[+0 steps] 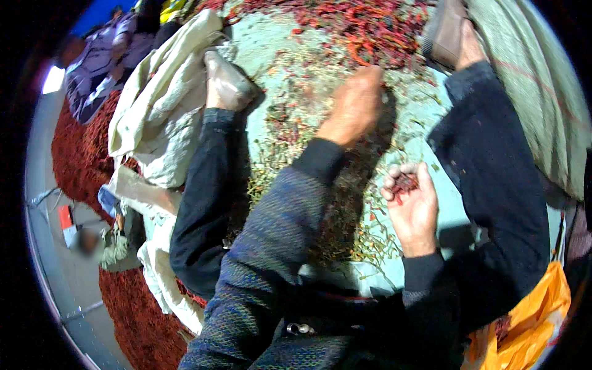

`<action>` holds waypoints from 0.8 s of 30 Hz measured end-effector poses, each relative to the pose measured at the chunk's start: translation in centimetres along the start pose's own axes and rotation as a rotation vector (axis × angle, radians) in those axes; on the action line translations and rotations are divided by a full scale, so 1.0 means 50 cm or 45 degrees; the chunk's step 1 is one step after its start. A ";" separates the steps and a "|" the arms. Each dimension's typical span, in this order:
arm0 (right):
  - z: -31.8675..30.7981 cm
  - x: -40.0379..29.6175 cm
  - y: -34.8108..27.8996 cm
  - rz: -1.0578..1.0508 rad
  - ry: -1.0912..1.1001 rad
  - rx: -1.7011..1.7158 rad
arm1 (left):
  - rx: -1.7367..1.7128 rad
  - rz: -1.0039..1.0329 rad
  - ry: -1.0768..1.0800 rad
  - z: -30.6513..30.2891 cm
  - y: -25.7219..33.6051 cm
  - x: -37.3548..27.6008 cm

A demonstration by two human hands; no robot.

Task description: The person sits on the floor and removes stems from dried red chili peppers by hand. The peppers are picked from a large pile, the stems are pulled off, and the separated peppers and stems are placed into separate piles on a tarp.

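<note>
My left hand (355, 108) reaches forward, back up and slightly blurred, over the near edge of a heap of dried red chilli peppers (370, 30). Its fingertips are hidden, so whether it pinches anything does not show. Palm up and lower right, my right hand (412, 208) has its fingers curled around some dark red chilli pieces (403, 184). Under both hands spreads a pale green sheet (252, 34). Loose seeds and chilli bits (300, 74) cover its middle, with green-yellow stalks (377, 240) closer to my body.
My outstretched legs flank the sheet. White woven sacks (152, 101) lie to the left, a pale sack (532, 83) to the right. An orange plastic bag (532, 323) stands bottom right. Beyond the left sacks are large dark red heaps (134, 314) and other people (118, 245).
</note>
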State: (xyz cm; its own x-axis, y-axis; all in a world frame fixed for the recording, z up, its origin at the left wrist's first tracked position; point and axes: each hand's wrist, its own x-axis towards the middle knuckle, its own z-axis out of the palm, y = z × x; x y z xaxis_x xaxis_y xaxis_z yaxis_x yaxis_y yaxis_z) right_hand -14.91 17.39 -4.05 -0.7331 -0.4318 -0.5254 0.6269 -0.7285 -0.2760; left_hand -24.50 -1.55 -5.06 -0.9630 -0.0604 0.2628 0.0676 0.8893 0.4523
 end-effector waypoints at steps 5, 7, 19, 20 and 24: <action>-0.009 0.000 -0.005 -0.004 -0.018 -0.042 | 0.163 0.059 -0.141 0.040 0.004 0.033; -0.003 -0.004 -0.008 0.022 0.008 -0.053 | 0.059 0.103 -0.070 0.035 -0.005 0.025; 0.008 -0.006 0.013 0.029 0.187 -0.049 | -0.332 0.149 -0.052 -0.092 0.180 -0.203; 0.019 -0.012 0.012 0.007 0.259 -0.019 | -0.278 0.142 -0.086 -0.106 0.185 -0.214; -0.031 -0.006 0.003 0.153 -0.109 0.106 | -0.213 -0.072 0.125 -0.104 0.058 -0.204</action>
State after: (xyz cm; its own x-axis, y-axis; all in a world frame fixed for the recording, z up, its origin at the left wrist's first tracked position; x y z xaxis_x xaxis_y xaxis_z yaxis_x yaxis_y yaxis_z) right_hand -14.17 18.22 -5.17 -0.6762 -0.5594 -0.4794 0.6900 -0.7090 -0.1459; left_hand -13.12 -0.69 -1.99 -0.9368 -0.1593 0.3114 0.0647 0.7961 0.6017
